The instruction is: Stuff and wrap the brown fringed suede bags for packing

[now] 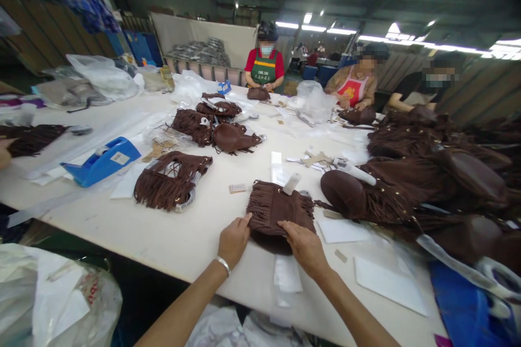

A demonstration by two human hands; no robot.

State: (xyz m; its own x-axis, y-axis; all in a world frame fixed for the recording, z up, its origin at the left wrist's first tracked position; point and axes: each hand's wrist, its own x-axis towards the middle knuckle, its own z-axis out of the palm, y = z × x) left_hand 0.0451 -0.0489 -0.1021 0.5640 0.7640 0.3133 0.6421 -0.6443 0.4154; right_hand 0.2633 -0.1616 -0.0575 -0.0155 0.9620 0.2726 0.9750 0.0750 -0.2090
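Note:
A dark brown fringed handbag [280,209] lies on the table in front of me, with a white wrapped strip [292,183] at its top edge. My left hand [235,238], with a silver bracelet at the wrist, grips the bag's lower left corner. On the lower right front, my right hand [304,246] has its fingers pressed to the bag; its thumb is hidden. Clear plastic sleeves [287,276] stick out below the bag. Left of it lies a small tag [238,188]. Another fringed bag [173,180] rests farther left.
A blue tape dispenser [101,161] stands on the left. Brown bags [411,184] are heaped on the right, near white sheets [391,284] and a blue bin [464,303]. More bags [234,137] lie mid-table. Several people [266,68] work across the table.

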